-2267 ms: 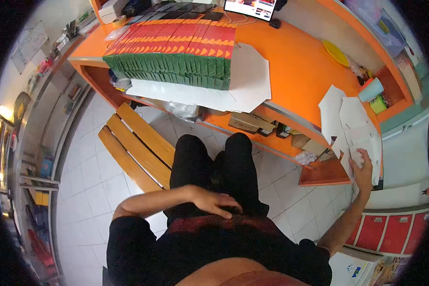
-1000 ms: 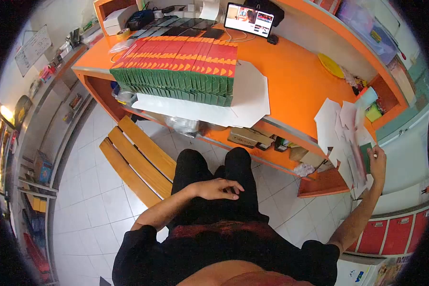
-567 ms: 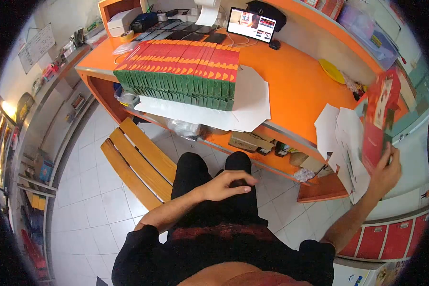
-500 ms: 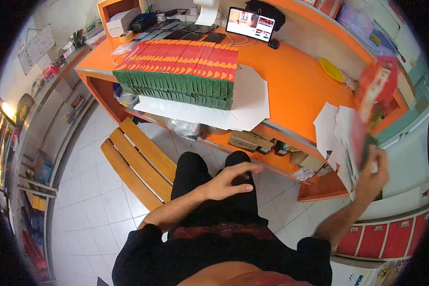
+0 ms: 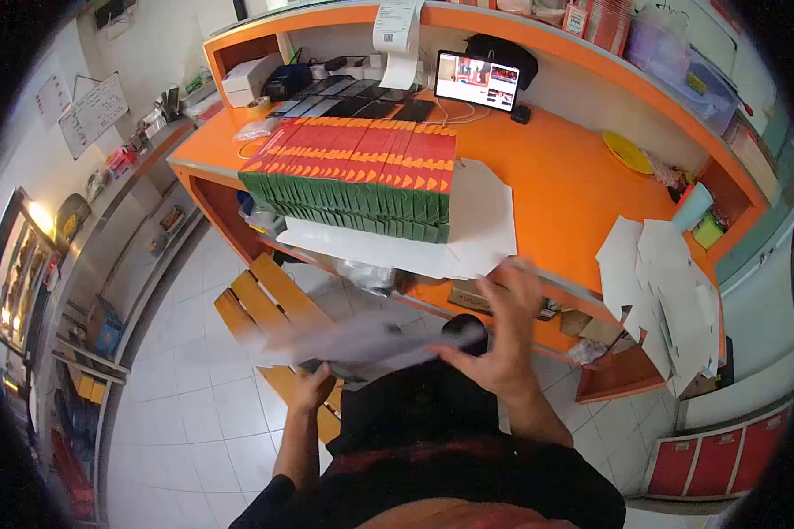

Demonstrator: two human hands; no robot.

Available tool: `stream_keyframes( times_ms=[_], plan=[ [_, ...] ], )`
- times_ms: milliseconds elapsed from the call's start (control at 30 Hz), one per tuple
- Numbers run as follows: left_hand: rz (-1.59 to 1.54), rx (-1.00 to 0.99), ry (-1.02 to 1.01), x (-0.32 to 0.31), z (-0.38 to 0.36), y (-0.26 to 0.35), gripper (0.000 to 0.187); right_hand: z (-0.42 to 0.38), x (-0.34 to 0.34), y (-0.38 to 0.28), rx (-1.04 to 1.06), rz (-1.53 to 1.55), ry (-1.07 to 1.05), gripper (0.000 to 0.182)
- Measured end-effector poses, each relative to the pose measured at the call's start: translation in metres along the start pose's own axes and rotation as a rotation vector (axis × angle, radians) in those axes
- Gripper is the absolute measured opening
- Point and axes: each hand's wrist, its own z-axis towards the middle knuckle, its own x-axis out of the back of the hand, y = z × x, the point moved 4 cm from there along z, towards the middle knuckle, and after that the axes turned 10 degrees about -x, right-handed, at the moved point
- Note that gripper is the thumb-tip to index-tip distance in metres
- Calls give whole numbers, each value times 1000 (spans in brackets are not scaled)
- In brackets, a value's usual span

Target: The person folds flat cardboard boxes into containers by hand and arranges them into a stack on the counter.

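Over my lap, a flat cardboard sheet point(image 5: 370, 342), pale side showing, is smeared by motion. My left hand point(image 5: 313, 385) has closed on its lower left edge, where a dark green patch shows by the fingers. Against the right end of the sheet is my right hand point(image 5: 505, 339), fingers spread and thumb near the edge; they do not wrap round it. Ahead on the orange desk point(image 5: 556, 189) stands a long row of red and green folded cartons point(image 5: 348, 176), packed side by side on a white sheet point(image 5: 485, 207).
More white cardboard sheets point(image 5: 666, 295) lie at the desk's right end, overhanging its edge. A slatted wooden bench point(image 5: 269, 295) is in front of me. At the back are a tablet point(image 5: 476, 79), several dark phones point(image 5: 353, 97) and a yellow plate point(image 5: 626, 152).
My right hand has come from the far right to my lap with the red and green cardboard, whose pale side now shows. My left hand has moved left and taken hold of it.
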Motion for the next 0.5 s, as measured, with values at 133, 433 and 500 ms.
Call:
stream_keyframes(
  times_ms=[133,433,500],
  plan=[
    [254,-5,151,37,-6,-3,47,-26,-58,17,-72,336,-551,37],
    [203,-97,521,-33,-27,-11,57,-97,-145,-27,180,221,-811,64],
    [37,11,483,-25,-25,-8,59,-88,-140,-29,312,186,-849,65]
  ],
)
